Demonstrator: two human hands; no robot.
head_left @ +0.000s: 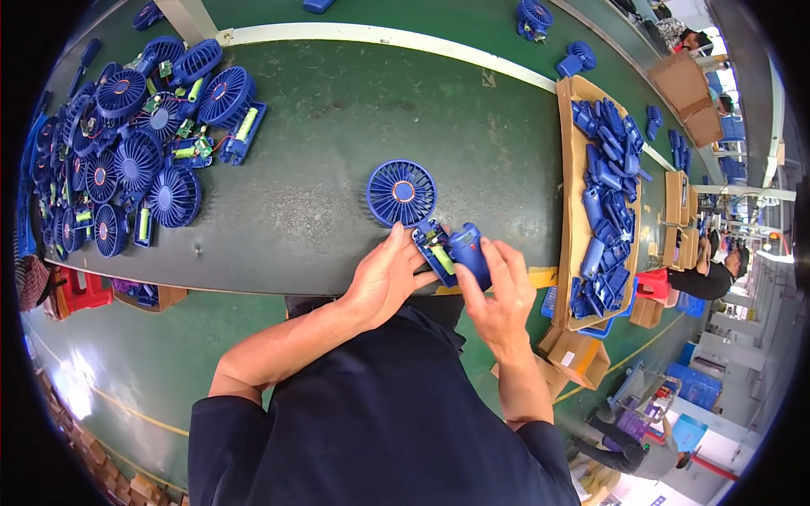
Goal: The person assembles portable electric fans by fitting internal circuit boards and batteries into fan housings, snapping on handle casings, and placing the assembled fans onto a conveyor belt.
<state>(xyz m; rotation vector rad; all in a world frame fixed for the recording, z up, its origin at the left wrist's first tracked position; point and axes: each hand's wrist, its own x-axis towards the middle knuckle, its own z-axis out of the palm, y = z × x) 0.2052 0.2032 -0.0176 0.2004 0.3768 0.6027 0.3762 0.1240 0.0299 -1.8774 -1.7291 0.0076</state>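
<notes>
A blue handheld fan lies at the table's near side, its round grille pointing away from me. Its handle is open and shows a green battery cell and some wiring. My left hand grips this handle from the left, thumb and fingers at its edges. Between the thumb and fingers of my right hand is a blue handle cover, held tilted just right of the open handle. Whether the cover touches the handle I cannot tell.
Many half-open blue fans are heaped on the left of the dark table. A cardboard tray full of blue handle covers stands on the right. A pale rail crosses behind. Other people are far right.
</notes>
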